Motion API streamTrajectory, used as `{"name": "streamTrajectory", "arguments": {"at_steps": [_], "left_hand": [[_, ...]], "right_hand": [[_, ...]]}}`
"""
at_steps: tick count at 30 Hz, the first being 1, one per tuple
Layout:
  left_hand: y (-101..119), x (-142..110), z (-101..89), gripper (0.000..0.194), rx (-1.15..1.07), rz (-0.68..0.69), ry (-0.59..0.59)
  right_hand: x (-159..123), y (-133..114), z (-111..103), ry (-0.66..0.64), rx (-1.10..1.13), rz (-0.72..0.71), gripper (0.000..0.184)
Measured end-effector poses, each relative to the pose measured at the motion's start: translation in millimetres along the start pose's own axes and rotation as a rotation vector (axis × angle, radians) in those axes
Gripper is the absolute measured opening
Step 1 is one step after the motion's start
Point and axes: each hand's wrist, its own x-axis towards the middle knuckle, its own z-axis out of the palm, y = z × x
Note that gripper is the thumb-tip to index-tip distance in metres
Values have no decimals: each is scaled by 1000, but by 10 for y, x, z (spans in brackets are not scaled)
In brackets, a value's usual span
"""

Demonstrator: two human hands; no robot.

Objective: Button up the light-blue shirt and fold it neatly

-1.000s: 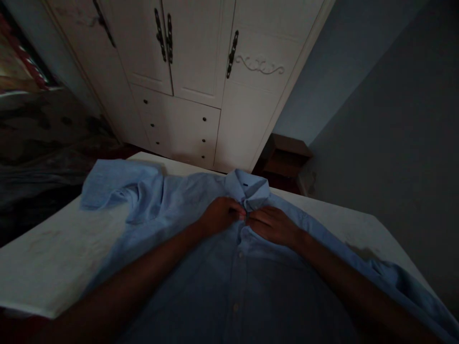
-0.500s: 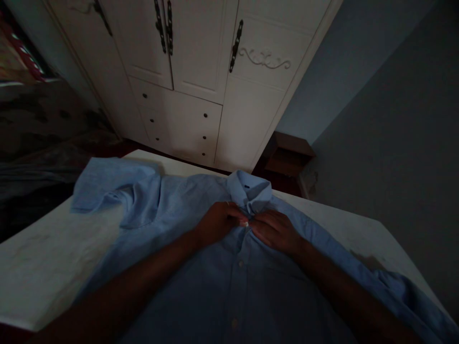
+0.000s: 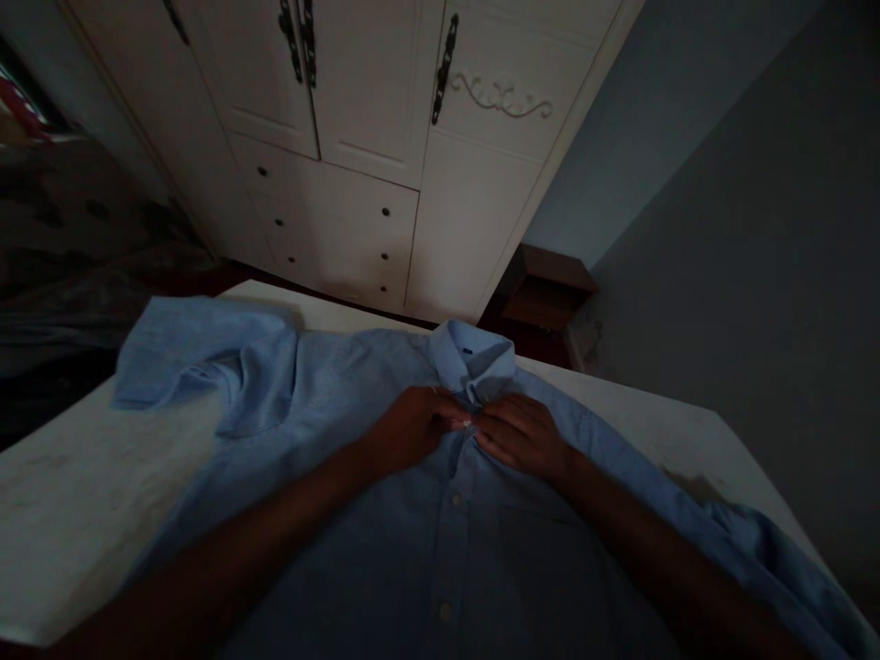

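A light blue button-up shirt [image 3: 357, 367] lies face up, its collar [image 3: 450, 353] pointing away from me. Just below the collar, both hands meet on the front opening. My left hand [image 3: 412, 423] pinches the placket edge between thumb and fingers. From the other side my right hand [image 3: 522, 433] grips the shirt front, its fingertips touching those of the left. A small white button [image 3: 468, 423] shows between the fingertips, partly covered. Lower on the placket are a fastened-looking button [image 3: 456, 500] and another button [image 3: 445, 611]. A chest pocket [image 3: 540, 550] sits under my right forearm.
The shirt rests on a white table [image 3: 55, 495]; its left sleeve [image 3: 199, 339] is folded over near the far left edge. Behind stands a white wardrobe [image 3: 344, 220] with dark handles. A small brown cabinet [image 3: 556, 275] is by the grey wall [image 3: 742, 257].
The whole view has shifted slightly, so things appear a little further left and up. Both hands stay together at the same button, with little visible finger movement.
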Motion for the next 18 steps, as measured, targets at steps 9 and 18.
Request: {"name": "streamTrajectory", "arguments": {"at_steps": [9,18], "left_hand": [[85,-65,55,21,5,-78,42],[63,-95,201,23,128,-79,179]], "right_hand": [[34,6,-25,23,-28,-31,10],[65,-19,-31,88,-41,68,13]]}}
